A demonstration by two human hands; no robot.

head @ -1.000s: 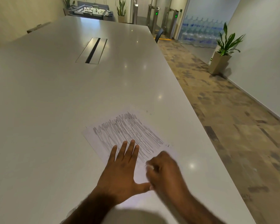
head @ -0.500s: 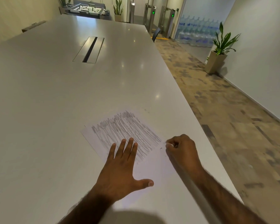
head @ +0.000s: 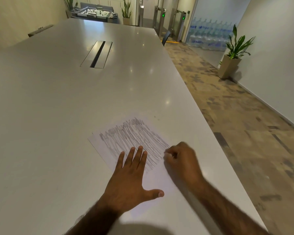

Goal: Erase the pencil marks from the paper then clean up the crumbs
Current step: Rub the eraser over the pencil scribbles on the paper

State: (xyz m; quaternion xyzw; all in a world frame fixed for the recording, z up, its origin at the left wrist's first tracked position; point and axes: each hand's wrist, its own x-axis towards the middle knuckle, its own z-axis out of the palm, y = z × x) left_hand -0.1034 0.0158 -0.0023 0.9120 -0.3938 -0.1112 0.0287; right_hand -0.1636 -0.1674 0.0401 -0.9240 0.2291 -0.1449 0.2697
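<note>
**Erasing barely under way**

The paper lies at lower centre of the frame on the white surface, with dense pencil marks across its upper part. The left hand presses it flat, fingers spread. The right hand, curled, pinches a small pale thing, probably the eraser, at the scribble's right edge. Nearly all the marks are yet to be erased, and crumb cleanup looks unstarted.
</note>
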